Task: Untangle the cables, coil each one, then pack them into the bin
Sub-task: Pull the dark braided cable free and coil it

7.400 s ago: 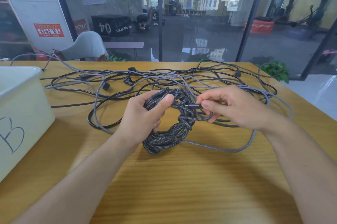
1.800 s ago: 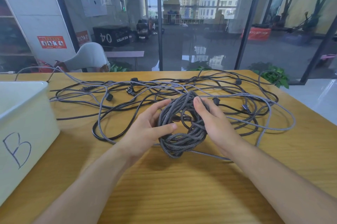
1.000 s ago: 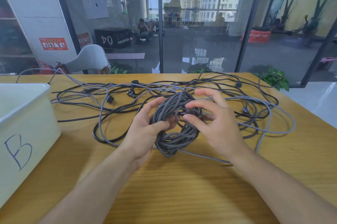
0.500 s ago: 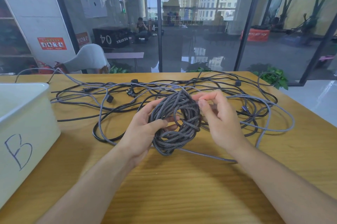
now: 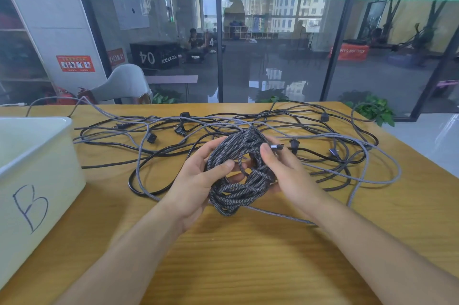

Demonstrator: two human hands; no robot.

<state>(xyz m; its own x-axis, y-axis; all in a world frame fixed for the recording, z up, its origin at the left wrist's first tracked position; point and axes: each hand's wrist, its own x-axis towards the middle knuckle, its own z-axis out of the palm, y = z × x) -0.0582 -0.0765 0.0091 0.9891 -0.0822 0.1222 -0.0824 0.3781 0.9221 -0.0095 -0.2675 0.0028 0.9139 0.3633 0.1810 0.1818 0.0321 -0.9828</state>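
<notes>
Coil [image 5: 238, 175] sat gripped in my left hand [image 5: 198, 180]; right fingers [image 5: 267, 153] pinched its plug [image 5: 277, 147], right of the bin [image 5: 37, 155].

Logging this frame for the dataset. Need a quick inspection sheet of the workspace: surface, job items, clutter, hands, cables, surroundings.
Surface: wooden table, near half bare.
Job's things: braided cable coil held above the table; white bin marked B at the left edge, inside not visible.
Clutter: nothing seen beyond the cables.
Grippers: left hand grips the coil's left side; right hand cups the right side and pinches the silver connector end.
Cables: tangle of black and grey cables spread across the far half, plugs mixed in, not yet coiled.
Surroundings: glass wall behind, grey chair, potted plant.
</notes>
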